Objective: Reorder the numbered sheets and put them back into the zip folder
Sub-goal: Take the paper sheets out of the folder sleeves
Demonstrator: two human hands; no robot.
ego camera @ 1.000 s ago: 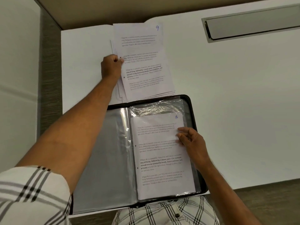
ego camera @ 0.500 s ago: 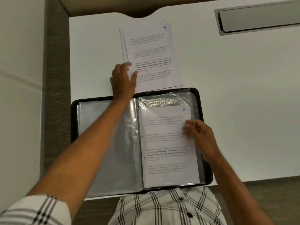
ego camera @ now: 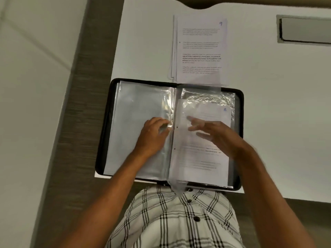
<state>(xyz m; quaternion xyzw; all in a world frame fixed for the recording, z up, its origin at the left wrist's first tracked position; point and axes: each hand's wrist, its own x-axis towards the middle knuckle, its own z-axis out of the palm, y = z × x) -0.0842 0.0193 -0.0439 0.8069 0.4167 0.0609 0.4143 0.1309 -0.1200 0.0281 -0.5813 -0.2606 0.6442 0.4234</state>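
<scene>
white desk fills the view, with a grey recessed slot near its far right corner. the black zip folder lies open at the desk's near edge, right against the person's checked shirt, its long axis running across the desk and its spine pointing away from the body. just past the folder's far edge sits the stack of loose sheets, long axis pointing away, the near end touching or slightly overlapping the folder's rim. top sheet there carries a handwritten blue "9" in its far right corner; the printed text below is too blurred to read.

inside the folder, the right side holds a sheet in a clear sleeve, marked with a blue "8". a loose clear sleeve stands up near the spine, mid-turn by the look of it. the left side shows only clear plastic pockets.

left hand rests on the left pockets beside the spine, fingers curled down onto the plastic; whether it pinches an edge i cannot tell. right hand hovers over sheet 8, fingers spread and straight, blurred, gripping nothing.

the next move likely turns on sheet 9: it lies straight ahead of both hands, beyond the folder, roughly in line with the right page, so the right hand looks nearer.
</scene>
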